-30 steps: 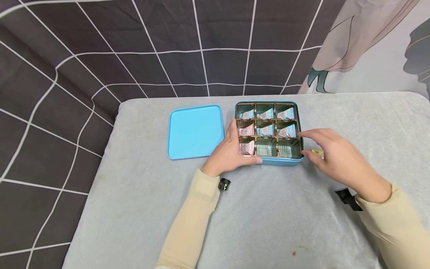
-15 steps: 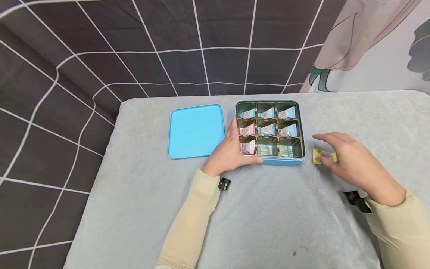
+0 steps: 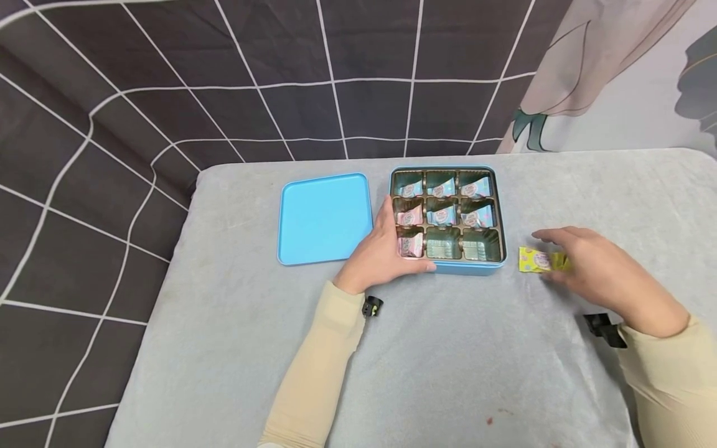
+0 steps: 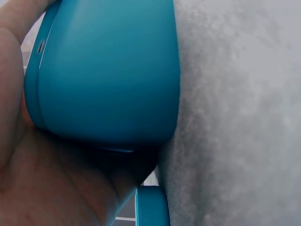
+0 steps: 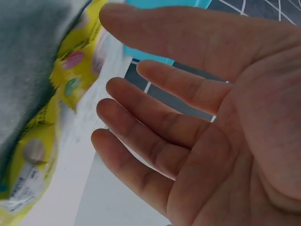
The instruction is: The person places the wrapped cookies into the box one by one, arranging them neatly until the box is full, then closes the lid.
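A blue tin (image 3: 469,269) stands uncovered on the grey cloth, its brown tray split into small compartments. Blue wrapped candies (image 3: 442,216) fill the back row and part of the middle row, and pink wrapped candies (image 3: 411,244) sit along the left side. Two front compartments hold nothing. My left hand (image 3: 381,252) grips the tin's front left corner, thumb along the front wall and fingers at the left side. Right of the tin, my right hand (image 3: 599,264) hovers with parted, relaxed fingers over yellow wrapped candies (image 3: 534,260), partly covering them. The right wrist view shows the yellow wrappers (image 5: 77,70) near the thumb tip.
The tin's flat blue lid (image 3: 325,218) lies on the cloth just left of the tin. Behind the table (image 3: 426,361) hangs a dark cloth with a white grid (image 3: 375,112), which also covers the left side. A patterned curtain (image 3: 616,81) is at the back right.
My right hand has moved right, from the tin's right edge to over the yellow candies, which now show more. The left hand and the tin have stayed in place.
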Demonstrator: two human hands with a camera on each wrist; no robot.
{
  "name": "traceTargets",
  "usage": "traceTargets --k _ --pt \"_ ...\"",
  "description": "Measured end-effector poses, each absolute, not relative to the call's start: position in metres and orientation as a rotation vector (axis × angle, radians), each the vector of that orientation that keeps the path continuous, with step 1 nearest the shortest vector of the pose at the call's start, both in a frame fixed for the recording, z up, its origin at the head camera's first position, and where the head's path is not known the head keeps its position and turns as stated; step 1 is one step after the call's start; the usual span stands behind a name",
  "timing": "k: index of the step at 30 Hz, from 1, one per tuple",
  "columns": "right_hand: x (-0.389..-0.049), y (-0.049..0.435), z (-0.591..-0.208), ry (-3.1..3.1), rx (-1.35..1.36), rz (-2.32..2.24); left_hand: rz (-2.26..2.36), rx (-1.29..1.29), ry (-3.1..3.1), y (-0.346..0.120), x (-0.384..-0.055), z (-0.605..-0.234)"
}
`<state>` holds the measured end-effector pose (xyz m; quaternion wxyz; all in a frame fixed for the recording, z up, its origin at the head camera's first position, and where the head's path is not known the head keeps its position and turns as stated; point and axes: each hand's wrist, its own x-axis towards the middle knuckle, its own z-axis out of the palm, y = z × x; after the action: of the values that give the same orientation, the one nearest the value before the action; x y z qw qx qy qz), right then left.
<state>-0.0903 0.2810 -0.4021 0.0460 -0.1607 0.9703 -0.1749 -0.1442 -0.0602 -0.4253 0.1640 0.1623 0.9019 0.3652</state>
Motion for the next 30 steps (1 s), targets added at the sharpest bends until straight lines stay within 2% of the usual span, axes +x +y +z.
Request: traceTargets --k 19,30 --pt "-0.092 0.288 -0.414 2.978 -0.545 -0.518 1.066 0.465 2.565 -0.06 -0.143 -0.426" --pt "-0.093 0.289 -0.413 2.954 -0.487 -0.495 1.066 0.452 2.534 -0.062 -0.144 -0.425"
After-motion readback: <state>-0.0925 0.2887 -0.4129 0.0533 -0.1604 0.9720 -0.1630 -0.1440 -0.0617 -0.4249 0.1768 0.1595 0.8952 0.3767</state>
